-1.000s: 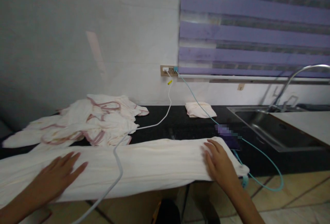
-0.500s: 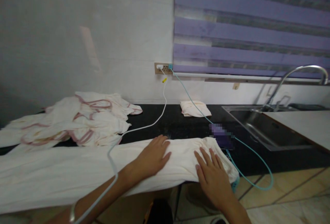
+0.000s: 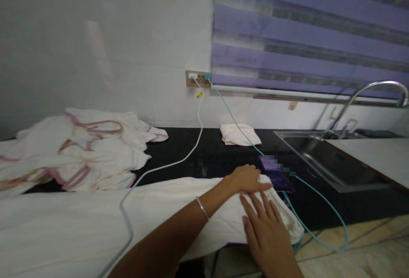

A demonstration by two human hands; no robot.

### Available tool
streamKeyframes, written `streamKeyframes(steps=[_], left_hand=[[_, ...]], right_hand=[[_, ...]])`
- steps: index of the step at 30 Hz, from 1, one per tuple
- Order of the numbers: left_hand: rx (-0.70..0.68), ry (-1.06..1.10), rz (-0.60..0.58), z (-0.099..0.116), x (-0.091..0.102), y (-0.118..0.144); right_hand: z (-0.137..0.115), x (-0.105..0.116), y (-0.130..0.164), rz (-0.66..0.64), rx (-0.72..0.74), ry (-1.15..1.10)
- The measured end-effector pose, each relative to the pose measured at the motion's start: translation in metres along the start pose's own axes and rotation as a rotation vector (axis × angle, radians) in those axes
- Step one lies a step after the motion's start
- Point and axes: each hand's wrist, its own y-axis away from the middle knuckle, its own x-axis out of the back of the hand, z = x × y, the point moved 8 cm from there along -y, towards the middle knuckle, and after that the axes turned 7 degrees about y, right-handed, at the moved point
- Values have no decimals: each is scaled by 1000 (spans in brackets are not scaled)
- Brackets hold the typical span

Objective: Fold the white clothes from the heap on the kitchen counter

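A long white cloth (image 3: 143, 216) lies along the front of the black counter, running off to the left. My left hand (image 3: 246, 179) rests near its right end, thumb stretched out and fingers at the cloth's far edge; a silver bangle (image 3: 202, 208) circles that wrist. Just in front of it, my right hand (image 3: 266, 227) presses flat on the cloth with fingers spread. Both hands are open and nearly touch. A white cable (image 3: 158, 168) runs from the wall socket across the cloth, passing to the left of my left forearm.
Crumpled white cloths with pink edging (image 3: 96, 150) are heaped at the left. A small folded cloth (image 3: 239, 134) sits by the wall. A phone (image 3: 276, 175) with a teal cable (image 3: 332, 209) lies right of my hands. Beyond it is a sink (image 3: 322, 154) with a tall faucet (image 3: 351, 94).
My left hand has slid right along the cloth, from its middle to the right end beside my right hand. My right hand stays at nearly the same spot.
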Motion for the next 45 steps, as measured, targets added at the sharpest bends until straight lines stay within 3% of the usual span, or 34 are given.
streamKeyframes(steps=[9,17,20,24,27,30,35,45], left_hand=[[-91,422,5,-26,0,9],[-106,468,51,-26,-3,12],[-106,447,67,-28,-4,12],[-97,434,68,-28,-4,11],[-98,418,76,-28,-3,11],[-104,418,66,-29,-3,11],[-107,416,51,-30,-4,9],[-106,386,-66,-25,5,19]], right_hand=[[-1,2,0,30,2,-17],[1,2,-2,66,-31,-49],[-6,13,-3,158,-79,-147],[-49,34,-5,284,-130,-405],[-111,36,-13,212,50,-632],[-138,27,-19,141,-20,-757],[-131,19,-20,147,-161,-777],[-120,21,-29,79,-113,-695]])
